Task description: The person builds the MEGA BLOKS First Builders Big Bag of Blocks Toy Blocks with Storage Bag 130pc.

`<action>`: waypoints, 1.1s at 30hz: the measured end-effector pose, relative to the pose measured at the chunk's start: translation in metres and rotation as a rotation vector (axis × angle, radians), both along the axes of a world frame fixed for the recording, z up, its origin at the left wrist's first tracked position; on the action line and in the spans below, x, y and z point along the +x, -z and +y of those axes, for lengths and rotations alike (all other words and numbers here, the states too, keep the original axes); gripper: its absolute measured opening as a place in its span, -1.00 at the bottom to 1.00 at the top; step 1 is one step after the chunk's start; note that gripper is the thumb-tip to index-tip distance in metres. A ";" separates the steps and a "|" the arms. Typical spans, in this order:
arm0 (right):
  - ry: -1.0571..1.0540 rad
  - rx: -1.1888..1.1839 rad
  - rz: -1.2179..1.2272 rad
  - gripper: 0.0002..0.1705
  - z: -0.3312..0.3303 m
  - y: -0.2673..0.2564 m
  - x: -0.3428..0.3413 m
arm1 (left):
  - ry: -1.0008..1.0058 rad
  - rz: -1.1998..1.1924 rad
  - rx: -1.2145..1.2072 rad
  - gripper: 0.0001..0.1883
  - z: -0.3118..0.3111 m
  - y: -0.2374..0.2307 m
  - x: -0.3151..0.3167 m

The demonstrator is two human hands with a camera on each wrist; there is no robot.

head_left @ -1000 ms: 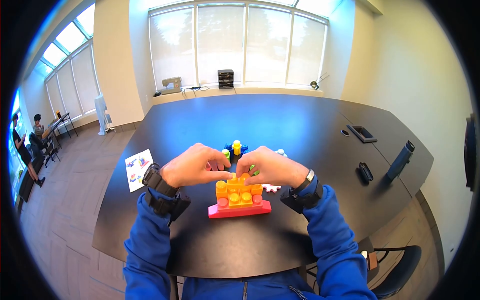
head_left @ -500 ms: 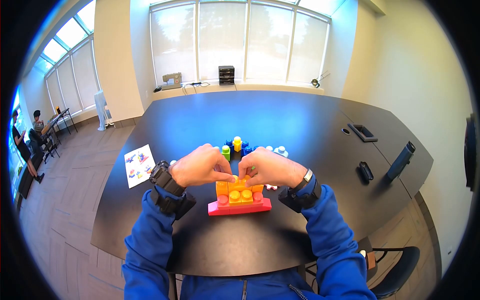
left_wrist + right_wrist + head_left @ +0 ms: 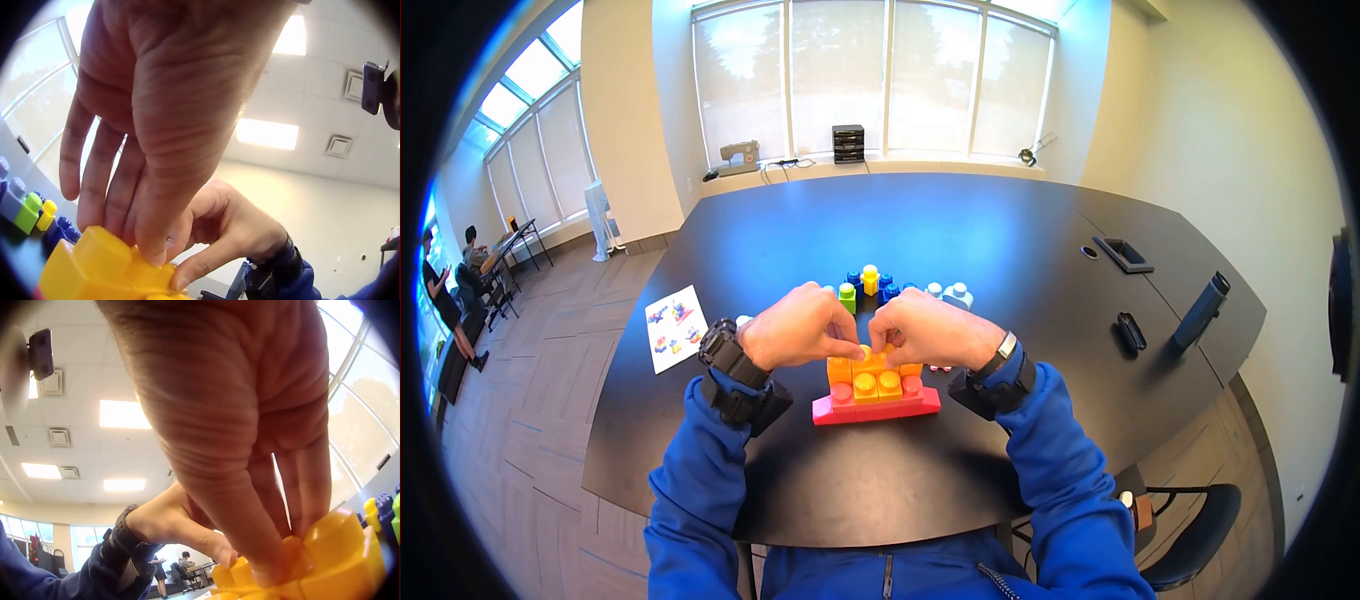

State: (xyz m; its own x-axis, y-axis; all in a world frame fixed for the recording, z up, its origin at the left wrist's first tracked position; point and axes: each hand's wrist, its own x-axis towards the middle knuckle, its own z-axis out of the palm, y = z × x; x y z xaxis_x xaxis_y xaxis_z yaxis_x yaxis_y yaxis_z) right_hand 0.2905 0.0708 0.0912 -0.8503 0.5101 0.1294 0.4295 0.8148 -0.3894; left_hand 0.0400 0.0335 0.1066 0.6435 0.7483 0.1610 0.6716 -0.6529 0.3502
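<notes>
A stack of yellow-orange toy building blocks stands on a long red base block near the table's front. My left hand pinches the upper yellow-orange block from the left, thumb on the near side and fingers behind. From the right, my right hand pinches the same upper part, its thumb low on the yellow-orange surface in the right wrist view. Both thumbs sit close together over the yellow-orange blocks in the left wrist view. The hands hide much of the stack's top and far side.
Behind the hands stand a yellow block, a green block, several dark blue blocks and pale grey-blue blocks. A picture sheet lies left. A bottle and a small dark case are at right.
Both hands have come down closer onto the top of the stack, and their fingers have drawn in on the upper block. The head view has shifted slightly.
</notes>
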 end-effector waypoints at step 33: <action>0.126 0.032 -0.041 -0.84 -0.009 -0.025 0.022 | -0.027 0.028 -0.064 -0.83 -0.003 -0.007 -0.021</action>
